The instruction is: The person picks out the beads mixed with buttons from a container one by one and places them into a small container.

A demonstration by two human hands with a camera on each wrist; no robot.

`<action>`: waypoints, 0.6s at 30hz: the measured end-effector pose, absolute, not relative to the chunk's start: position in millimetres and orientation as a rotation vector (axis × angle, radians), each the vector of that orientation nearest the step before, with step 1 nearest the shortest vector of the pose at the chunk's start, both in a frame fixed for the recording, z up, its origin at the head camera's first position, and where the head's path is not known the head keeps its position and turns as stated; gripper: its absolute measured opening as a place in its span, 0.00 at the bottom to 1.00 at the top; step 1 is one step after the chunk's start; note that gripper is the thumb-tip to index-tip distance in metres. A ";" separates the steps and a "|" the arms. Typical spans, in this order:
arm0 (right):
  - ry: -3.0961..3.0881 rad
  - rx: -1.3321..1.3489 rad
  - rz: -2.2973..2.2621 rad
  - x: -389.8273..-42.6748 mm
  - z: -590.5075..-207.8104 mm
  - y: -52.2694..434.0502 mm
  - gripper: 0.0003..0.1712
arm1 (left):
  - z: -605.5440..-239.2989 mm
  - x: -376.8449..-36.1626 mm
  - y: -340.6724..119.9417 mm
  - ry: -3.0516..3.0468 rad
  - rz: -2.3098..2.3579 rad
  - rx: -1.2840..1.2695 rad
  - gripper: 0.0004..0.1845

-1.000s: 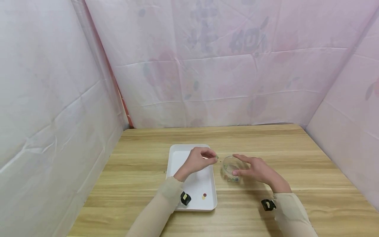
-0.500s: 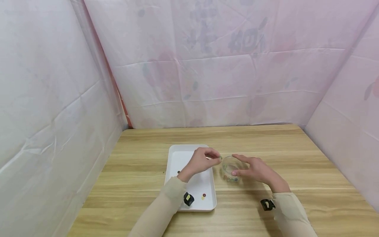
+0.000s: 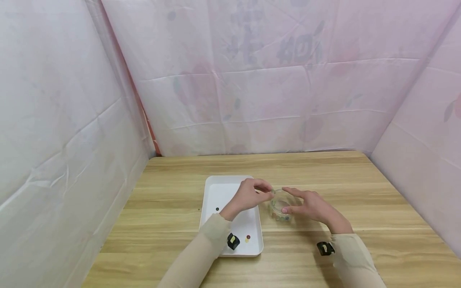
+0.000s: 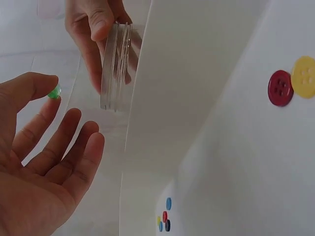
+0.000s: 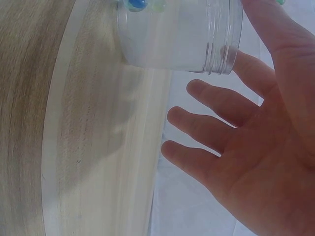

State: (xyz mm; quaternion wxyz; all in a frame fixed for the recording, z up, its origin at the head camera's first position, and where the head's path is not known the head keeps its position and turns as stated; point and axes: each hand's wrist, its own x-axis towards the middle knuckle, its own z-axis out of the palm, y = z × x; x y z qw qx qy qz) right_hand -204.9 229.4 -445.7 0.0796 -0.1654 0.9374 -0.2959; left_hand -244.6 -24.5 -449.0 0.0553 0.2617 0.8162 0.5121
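Note:
My left hand (image 3: 271, 193) pinches a small green button (image 4: 54, 92) between thumb and forefinger, right at the rim of a clear plastic jar (image 3: 276, 205). The jar stands on the wooden table (image 3: 360, 192) just right of a white tray (image 3: 223, 190). My right hand (image 3: 285, 200) holds the jar by its rim, thumb on the near side and forefinger over the far side, the other fingers loose. Several coloured buttons (image 5: 140, 5) lie in the bottom of the jar (image 5: 179, 37). A red button (image 4: 280, 88) and a yellow button (image 4: 303, 76) lie on the tray.
A dark button (image 3: 217, 209) lies alone near the tray's left side. Pink sheets (image 3: 72, 120) wall in the table on the left, back and right. Bare wood stretches right of the jar and behind the tray.
My left hand has carried the green button rightward from above the tray to the jar's rim, uncovering the dark button. My right hand and the jar have stayed put.

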 end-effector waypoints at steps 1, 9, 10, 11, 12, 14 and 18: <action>2.803 -0.492 -0.884 -204.8 -445.5 229.3 0.50 | -449.4 -244.5 -23.0 2.477 1.551 0.801 0.09; 2.815 -0.491 -0.880 -204.3 -445.0 229.0 0.51 | -456.0 -242.2 -11.8 2.488 1.493 0.845 0.08; 2.815 -0.491 -0.883 -204.1 -445.1 228.8 0.51 | -456.3 -241.5 -11.0 2.494 1.484 0.845 0.08; 2.816 -0.490 -0.883 -203.9 -445.2 228.6 0.51 | -456.5 -240.8 -10.4 2.498 1.476 0.845 0.09; 2.814 -0.489 -0.885 -203.7 -445.3 228.4 0.51 | -456.4 -240.1 -10.0 2.502 1.467 0.845 0.09; 2.809 -0.484 -0.888 -203.3 -445.2 227.9 0.51 | -456.3 -239.1 -9.2 2.509 1.461 0.846 0.09; 2.798 -0.479 -0.895 -202.8 -444.9 226.9 0.51 | -456.5 -238.8 -8.3 2.529 1.439 0.838 0.08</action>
